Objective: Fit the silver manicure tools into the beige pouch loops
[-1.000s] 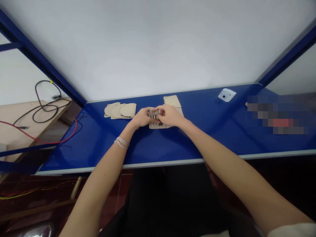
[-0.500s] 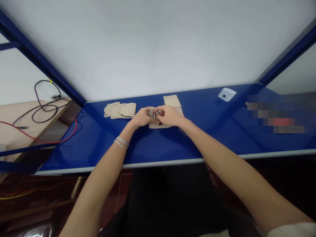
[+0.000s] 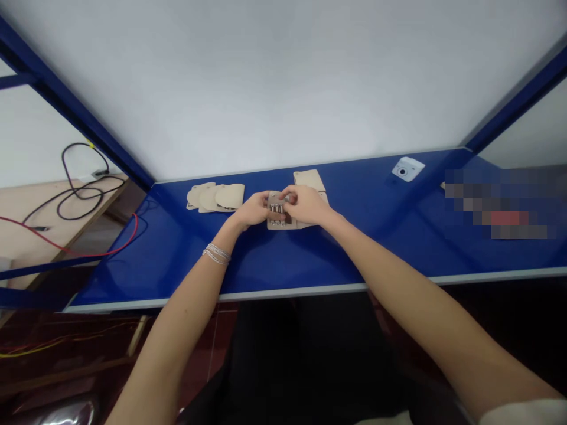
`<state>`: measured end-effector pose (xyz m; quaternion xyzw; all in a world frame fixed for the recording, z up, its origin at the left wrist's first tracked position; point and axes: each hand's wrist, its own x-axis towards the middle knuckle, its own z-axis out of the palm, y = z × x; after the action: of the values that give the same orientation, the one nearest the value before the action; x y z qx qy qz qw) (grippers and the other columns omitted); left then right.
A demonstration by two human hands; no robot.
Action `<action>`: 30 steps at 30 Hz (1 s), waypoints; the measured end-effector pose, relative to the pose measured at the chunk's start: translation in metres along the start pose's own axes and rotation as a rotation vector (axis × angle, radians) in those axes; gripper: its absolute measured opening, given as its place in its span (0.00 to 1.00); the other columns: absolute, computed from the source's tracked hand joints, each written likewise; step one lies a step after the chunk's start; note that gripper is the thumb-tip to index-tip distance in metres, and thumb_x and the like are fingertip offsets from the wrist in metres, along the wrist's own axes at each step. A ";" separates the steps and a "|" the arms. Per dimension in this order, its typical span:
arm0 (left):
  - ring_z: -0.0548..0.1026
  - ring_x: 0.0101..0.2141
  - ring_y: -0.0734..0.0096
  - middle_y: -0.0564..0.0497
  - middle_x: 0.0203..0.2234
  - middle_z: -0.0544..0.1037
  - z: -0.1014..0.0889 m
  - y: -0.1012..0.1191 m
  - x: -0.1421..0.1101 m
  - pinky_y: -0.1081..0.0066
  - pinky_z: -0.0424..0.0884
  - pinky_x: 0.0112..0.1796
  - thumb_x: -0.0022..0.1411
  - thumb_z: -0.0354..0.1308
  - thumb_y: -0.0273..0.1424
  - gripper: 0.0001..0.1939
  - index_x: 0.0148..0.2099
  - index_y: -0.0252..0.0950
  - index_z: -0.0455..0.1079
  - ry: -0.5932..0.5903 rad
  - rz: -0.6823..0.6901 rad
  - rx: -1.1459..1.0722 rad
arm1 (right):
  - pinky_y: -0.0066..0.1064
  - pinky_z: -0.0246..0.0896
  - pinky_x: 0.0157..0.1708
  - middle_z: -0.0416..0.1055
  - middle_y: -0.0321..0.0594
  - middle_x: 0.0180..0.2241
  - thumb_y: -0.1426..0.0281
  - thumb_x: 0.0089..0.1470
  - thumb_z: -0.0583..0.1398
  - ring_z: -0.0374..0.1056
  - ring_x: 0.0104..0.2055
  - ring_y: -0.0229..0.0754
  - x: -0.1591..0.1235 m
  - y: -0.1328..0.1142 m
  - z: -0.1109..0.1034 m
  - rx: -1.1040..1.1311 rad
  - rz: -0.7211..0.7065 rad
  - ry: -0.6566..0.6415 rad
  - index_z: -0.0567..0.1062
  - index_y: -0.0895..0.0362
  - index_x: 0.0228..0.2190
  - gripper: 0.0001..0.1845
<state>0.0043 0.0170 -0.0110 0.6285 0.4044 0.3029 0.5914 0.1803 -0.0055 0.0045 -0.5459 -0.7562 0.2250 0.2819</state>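
On my feed, the beige card sits near the middle of the blue table, gripped between both hands. It is a flat, stiff-looking piece, with two short rows of small metal fittings along it; at this size I can't tell exactly what they are. My left hand is closed on the card's left edge, while my right hand curls over its top right. To the left lie overlapping rounded beige pieces. Farther away sits a squarish beige piece, and off to the right, a small white camera.
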 end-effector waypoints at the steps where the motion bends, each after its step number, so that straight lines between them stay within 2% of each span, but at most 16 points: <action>1: 0.78 0.32 0.66 0.49 0.30 0.78 0.000 0.000 0.000 0.62 0.74 0.40 0.35 0.73 0.23 0.30 0.44 0.29 0.69 0.006 -0.001 -0.001 | 0.27 0.54 0.27 0.71 0.37 0.25 0.75 0.45 0.58 0.62 0.25 0.35 0.000 0.000 0.000 0.005 0.007 0.002 0.77 0.59 0.36 0.14; 7: 0.77 0.30 0.66 0.49 0.29 0.78 0.002 0.000 0.002 0.63 0.75 0.37 0.34 0.73 0.22 0.30 0.43 0.29 0.69 0.088 0.036 0.016 | 0.27 0.54 0.26 0.71 0.36 0.23 0.74 0.45 0.58 0.61 0.24 0.34 0.000 -0.001 0.000 0.008 0.007 0.011 0.77 0.59 0.34 0.11; 11: 0.77 0.31 0.65 0.49 0.30 0.78 0.003 0.000 0.003 0.65 0.75 0.36 0.32 0.74 0.23 0.31 0.42 0.29 0.67 0.147 0.075 -0.006 | 0.27 0.55 0.27 0.70 0.35 0.23 0.74 0.46 0.58 0.62 0.25 0.34 0.001 -0.003 0.000 0.006 -0.001 0.033 0.78 0.58 0.35 0.13; 21: 0.77 0.30 0.66 0.48 0.31 0.79 0.000 -0.001 0.004 0.66 0.75 0.35 0.34 0.73 0.22 0.31 0.43 0.29 0.67 0.133 0.073 0.008 | 0.27 0.55 0.28 0.70 0.35 0.24 0.73 0.47 0.59 0.62 0.25 0.35 0.002 0.001 0.002 0.031 -0.025 0.036 0.76 0.58 0.36 0.12; 26: 0.78 0.30 0.66 0.49 0.30 0.78 0.002 0.000 0.003 0.66 0.75 0.35 0.36 0.72 0.23 0.28 0.43 0.29 0.68 0.163 0.066 0.024 | 0.29 0.56 0.30 0.72 0.37 0.26 0.72 0.51 0.57 0.63 0.26 0.36 0.003 0.002 0.002 0.049 0.020 0.066 0.75 0.58 0.39 0.12; 30: 0.78 0.31 0.65 0.49 0.30 0.79 0.002 0.000 0.004 0.65 0.75 0.35 0.36 0.72 0.23 0.28 0.43 0.29 0.68 0.166 0.066 0.026 | 0.29 0.57 0.31 0.74 0.38 0.29 0.74 0.50 0.57 0.65 0.28 0.36 0.004 0.003 0.003 0.059 0.026 0.079 0.75 0.58 0.38 0.12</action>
<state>0.0077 0.0194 -0.0113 0.6217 0.4349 0.3681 0.5375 0.1795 -0.0013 0.0012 -0.5555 -0.7305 0.2290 0.3247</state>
